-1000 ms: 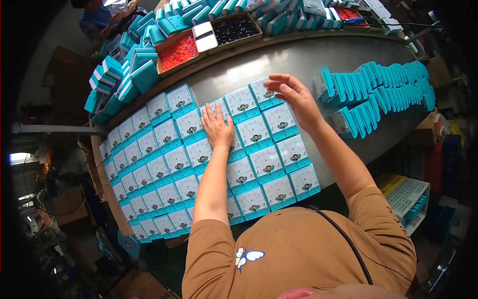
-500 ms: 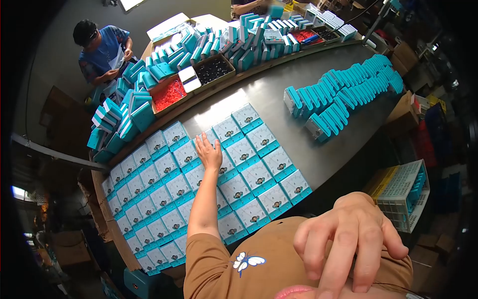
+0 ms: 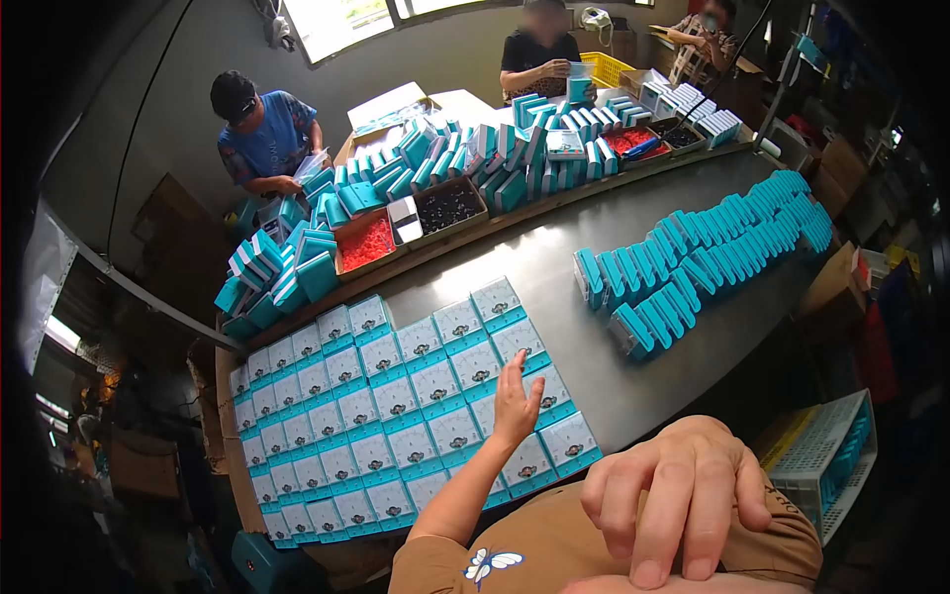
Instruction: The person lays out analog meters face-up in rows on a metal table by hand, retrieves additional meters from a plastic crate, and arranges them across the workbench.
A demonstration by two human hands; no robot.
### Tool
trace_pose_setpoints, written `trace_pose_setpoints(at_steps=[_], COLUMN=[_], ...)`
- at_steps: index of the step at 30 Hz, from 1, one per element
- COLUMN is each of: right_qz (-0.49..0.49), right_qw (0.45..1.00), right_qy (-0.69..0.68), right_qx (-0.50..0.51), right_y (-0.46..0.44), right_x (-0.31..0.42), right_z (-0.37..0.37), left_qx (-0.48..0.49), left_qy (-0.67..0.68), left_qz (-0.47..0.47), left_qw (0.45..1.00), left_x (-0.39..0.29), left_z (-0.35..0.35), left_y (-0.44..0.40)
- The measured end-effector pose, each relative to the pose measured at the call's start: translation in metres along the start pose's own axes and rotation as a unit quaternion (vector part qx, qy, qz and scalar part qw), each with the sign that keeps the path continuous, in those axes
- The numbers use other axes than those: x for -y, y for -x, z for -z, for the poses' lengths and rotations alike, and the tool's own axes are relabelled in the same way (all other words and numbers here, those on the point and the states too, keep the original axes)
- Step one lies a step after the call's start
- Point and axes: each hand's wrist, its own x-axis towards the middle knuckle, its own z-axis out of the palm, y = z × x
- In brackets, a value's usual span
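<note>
One outstretched left hand [image 3: 515, 409] overlies dozens of meters [image 3: 357, 405]; one right hand [image 3: 683, 483] bends loosely.

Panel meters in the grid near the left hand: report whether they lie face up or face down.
Face up: the panel meters show white dial faces toward the camera.

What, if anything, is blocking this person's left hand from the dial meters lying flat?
Nothing visible: the left hand is over the dial meters, with no object showing between. Whether it touches them, I can't tell.
</note>
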Motion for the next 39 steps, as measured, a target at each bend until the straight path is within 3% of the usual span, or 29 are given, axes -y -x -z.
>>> trace_pose_setpoints(at_steps=[10,15,19,20,21,23,25,27,30,34,35,37,38,39], right_qz=[-0.024,-0.032,-0.067,-0.07,-0.095,-0.208,-0.36,-0.409,-0.555,-0.515,-0.527,-0.581,-0.567,-0.57], right_qw=[0.999,0.994,0.993,0.994,0.99,0.905,0.659,0.476,0.333,0.295,0.289,0.212,0.164,0.171], right_qy=[-0.032,-0.102,-0.09,-0.088,0.026,0.221,0.493,0.677,0.675,0.718,0.712,0.73,0.765,0.767], right_qx=[0.009,0.022,0.044,0.013,-0.097,-0.298,-0.439,-0.384,-0.354,-0.363,-0.363,-0.291,-0.258,-0.239], right_y=[0.107,0.123,0.141,0.148,0.16,0.185,0.222,0.287,0.326,0.336,0.331,0.313,0.317,0.312], right_x=[0.115,0.129,0.133,0.124,0.113,0.09,0.05,0.007,-0.034,-0.052,-0.053,-0.058,-0.064,-0.062], right_z=[0.065,0.097,0.135,0.148,0.164,0.196,0.244,0.298,0.336,0.34,0.338,0.329,0.331,0.334], left_qx=[0.076,0.059,0.023,0.024,0.02,0.046,0.074,0.099,0.163,0.086,0.05,-0.027,-0.033,-0.039], left_qy=[0.061,0.068,0.063,0.065,0.04,-0.007,-0.05,-0.085,-0.025,-0.026,-0.014,0.005,-0.057,-0.119], left_qz=[0.122,0.177,0.174,0.176,0.169,0.144,0.105,0.061,0.085,0.055,0.046,0.021,0.004,-0.013], left_qw=[0.988,0.98,0.982,0.982,0.985,0.988,0.99,0.99,0.983,0.994,0.998,0.999,0.998,0.992], left_x=[-0.06,-0.044,-0.011,-0.001,0.011,0.035,0.052,0.07,0.073,0.07,0.071,0.066,0.065,0.068], left_z=[-0.147,-0.159,-0.139,-0.133,-0.13,-0.131,-0.142,-0.155,-0.168,-0.168,-0.15,-0.097,-0.059,-0.017], left_y=[0.001,-0.007,-0.071,-0.094,-0.119,-0.165,-0.204,-0.228,-0.247,-0.244,-0.245,-0.259,-0.266,-0.269])
